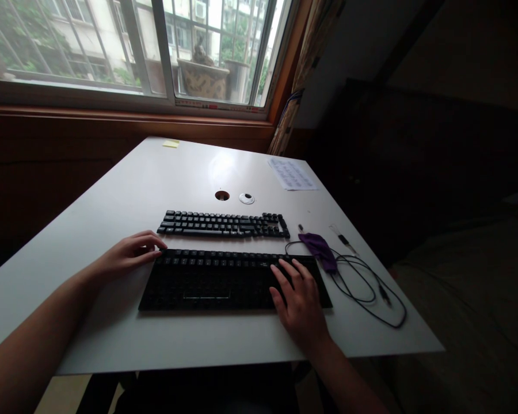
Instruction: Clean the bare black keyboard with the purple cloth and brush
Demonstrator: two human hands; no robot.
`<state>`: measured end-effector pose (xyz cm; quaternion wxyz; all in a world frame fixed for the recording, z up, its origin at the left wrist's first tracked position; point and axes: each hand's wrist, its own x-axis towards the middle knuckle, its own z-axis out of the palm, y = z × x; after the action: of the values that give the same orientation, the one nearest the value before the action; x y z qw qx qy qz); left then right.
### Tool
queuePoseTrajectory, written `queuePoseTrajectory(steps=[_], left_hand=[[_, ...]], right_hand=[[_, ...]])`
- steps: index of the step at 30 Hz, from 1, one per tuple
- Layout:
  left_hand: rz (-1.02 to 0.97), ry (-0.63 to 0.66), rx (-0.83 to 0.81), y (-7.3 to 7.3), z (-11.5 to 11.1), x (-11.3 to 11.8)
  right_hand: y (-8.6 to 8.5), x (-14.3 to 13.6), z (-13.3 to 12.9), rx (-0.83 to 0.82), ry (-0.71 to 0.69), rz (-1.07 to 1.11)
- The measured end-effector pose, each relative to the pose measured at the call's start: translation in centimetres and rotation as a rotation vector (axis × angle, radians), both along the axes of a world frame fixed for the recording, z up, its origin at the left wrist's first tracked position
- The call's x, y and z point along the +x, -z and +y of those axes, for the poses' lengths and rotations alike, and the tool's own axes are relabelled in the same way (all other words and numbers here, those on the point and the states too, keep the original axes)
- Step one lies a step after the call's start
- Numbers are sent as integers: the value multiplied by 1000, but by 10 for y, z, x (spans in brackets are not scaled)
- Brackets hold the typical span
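A black keyboard point(242, 287) lies on the white table in front of me. Keycaps fill its upper two rows, while the lower area looks dark and bare of caps. At its upper left corner, my left hand point(140, 250) pinches a small dark keycap point(163, 248) between thumb and fingertips. My right hand point(300, 299) rests over the keyboard's right part with its fingers apart, holding nothing. Just behind the keyboard, loose black keycaps point(216, 223) are laid out in keyboard order.
Right of the keyboard are a purple cloth pouch point(319, 250), a coiled black cable point(371, 296) and a small wire-ended tool point(344, 240). Farther back on the table point(181, 172) are a cable hole point(222, 196), its round cover point(247, 199), printed paper point(292, 175) and yellow notes point(171, 144).
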<state>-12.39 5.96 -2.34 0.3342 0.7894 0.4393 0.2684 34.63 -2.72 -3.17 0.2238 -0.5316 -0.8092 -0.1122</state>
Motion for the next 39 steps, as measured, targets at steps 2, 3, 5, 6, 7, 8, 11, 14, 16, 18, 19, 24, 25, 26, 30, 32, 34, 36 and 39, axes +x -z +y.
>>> queuePoseTrajectory(steps=[2, 3, 5, 6, 7, 8, 11, 14, 16, 18, 19, 24, 25, 26, 30, 32, 34, 36, 39], left_hand=[[-3, 0, 0, 0, 0, 0], [-1, 1, 0, 1, 0, 0], [3, 0, 5, 2, 0, 0], [6, 0, 9, 2, 0, 0], [8, 0, 12, 2, 0, 0], [10, 2, 14, 2, 0, 0], [7, 2, 8, 0, 0, 0], [9, 1, -1, 0, 0, 1], [13, 1, -2, 0, 0, 1], [16, -1, 2, 0, 0, 1], [18, -3, 4, 0, -1, 1], [4, 0, 13, 0, -1, 1], [1, 3, 10, 0, -1, 1], [0, 5, 7, 0, -1, 1], [-2, 11, -6, 0, 0, 0], [-3, 4, -9, -1, 0, 0], [4, -3, -10, -1, 0, 1], [13, -4, -5, -2, -1, 2], [14, 0, 7, -1, -1, 2]], right_hand=[[-2, -4, 1, 2, 11, -17], [-2, -5, 2, 1, 15, -20], [-4, -10, 3, -3, 17, -17], [-5, -12, 3, -6, 16, -15], [-6, -14, 3, -8, 11, -14], [-7, -16, 3, -11, 4, -14], [-8, -22, 2, -18, -34, -14], [-9, -24, 1, -18, -88, -11], [-8, -23, 0, -7, -102, -4], [-7, -21, -1, 6, -82, 7], [-6, -20, -1, 10, -66, 8], [-3, -18, 0, 10, 10, 0], [-2, -18, 0, 12, 28, 7], [-1, -17, 0, 15, 46, 15], [-1, -16, -1, 13, 80, 25], [-2, -16, -1, 6, 68, 17], [-2, -17, -1, 0, 56, 8], [-3, -17, 0, -8, 46, 0], [-3, -16, 0, -19, 36, -3]])
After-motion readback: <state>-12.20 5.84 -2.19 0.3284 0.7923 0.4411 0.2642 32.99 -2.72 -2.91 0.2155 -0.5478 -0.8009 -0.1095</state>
